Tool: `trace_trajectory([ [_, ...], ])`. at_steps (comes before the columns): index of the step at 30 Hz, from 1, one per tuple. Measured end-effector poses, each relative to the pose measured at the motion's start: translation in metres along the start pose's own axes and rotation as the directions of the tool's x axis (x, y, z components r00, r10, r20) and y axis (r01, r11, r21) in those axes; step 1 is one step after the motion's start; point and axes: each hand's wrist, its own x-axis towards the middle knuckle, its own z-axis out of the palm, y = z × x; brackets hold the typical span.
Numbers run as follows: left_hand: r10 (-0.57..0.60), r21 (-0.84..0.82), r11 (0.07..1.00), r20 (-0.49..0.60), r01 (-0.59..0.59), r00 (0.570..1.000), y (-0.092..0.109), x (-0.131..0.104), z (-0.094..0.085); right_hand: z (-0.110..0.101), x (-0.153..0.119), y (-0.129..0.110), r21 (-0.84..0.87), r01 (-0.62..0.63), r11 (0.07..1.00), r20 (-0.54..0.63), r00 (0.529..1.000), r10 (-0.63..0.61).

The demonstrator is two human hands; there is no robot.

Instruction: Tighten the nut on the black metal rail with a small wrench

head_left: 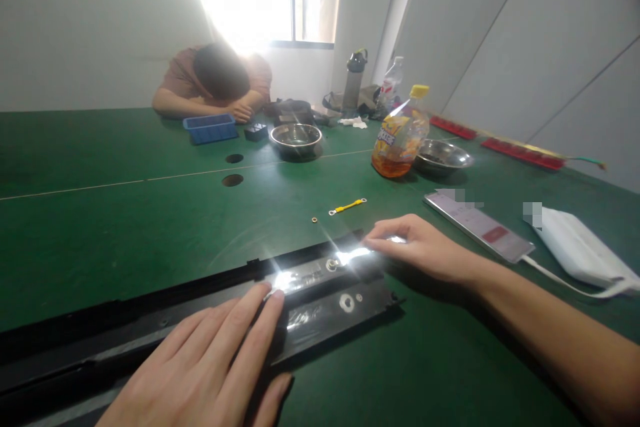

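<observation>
A long black metal channel (pixel 210 297) lies on the green table, running from the lower left to the middle. My left hand (pixel 215 353) rests flat over it with the fingers stretched out. At its right end, my right hand (pixel 415 243) pinches a shiny silver tool (pixel 356 254), whose tip meets a round fitting (pixel 331 265) on the channel. Nearer to me, a black end plate (pixel 325 320) shows a ring-shaped hole. Beyond the channel lie a short yellow cable (pixel 349 207) with ring terminals and a small brass nut (pixel 314 219).
Right of my right hand are a phone (pixel 480 223) and a white power bank (pixel 580 247), joined by a cable. Farther back stand a drink bottle (pixel 395 147), metal bowls (pixel 296 139) and a blue bin (pixel 210 129). A person (pixel 213 80) leans on the far edge.
</observation>
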Motion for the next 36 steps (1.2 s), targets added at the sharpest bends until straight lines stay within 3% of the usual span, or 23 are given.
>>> trace_trajectory([
  [36, -0.011, 0.010, 1.000, -0.005, 0.011, 1.000, 0.0011, 0.0020, -0.0004, -0.0009, 0.0003, 0.0035, -0.008, -0.001, 1.000, -0.035, 0.999, 0.001],
])
